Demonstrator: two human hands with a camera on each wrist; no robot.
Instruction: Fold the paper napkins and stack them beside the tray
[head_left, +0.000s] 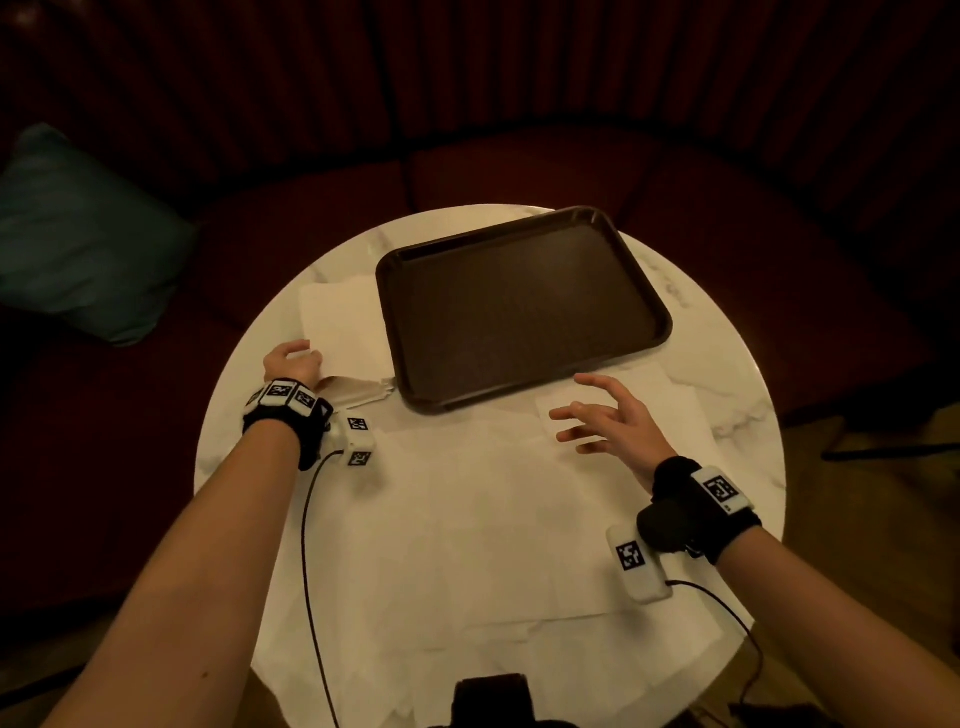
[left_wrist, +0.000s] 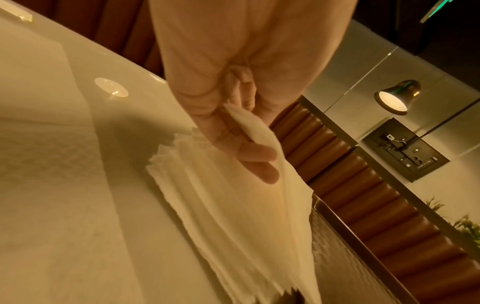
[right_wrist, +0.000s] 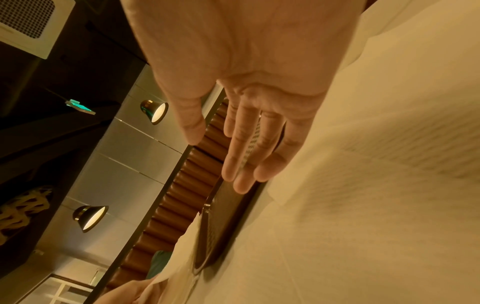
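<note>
A dark brown tray (head_left: 644, 291) lies on the round white table (head_left: 234, 415). Left of the tray sits a stack of folded white napkins (head_left: 340, 322). My left hand (head_left: 291, 361) pinches the near corner of the top napkin (left_wrist: 259, 131), lifted off the stack (left_wrist: 207, 205). A large unfolded napkin (head_left: 467, 519) is spread over the near half of the table. My right hand (head_left: 602, 421) hovers over its far right part with fingers spread, just in front of the tray, holding nothing; its fingers (right_wrist: 249, 144) are straight in the right wrist view.
Another white sheet (head_left: 680, 405) lies at the right under my right hand. A dark red padded bench (head_left: 519, 166) curves round behind the table, with a teal cushion (head_left: 78, 234) at the left. Cables run from both wrist devices over the near table edge.
</note>
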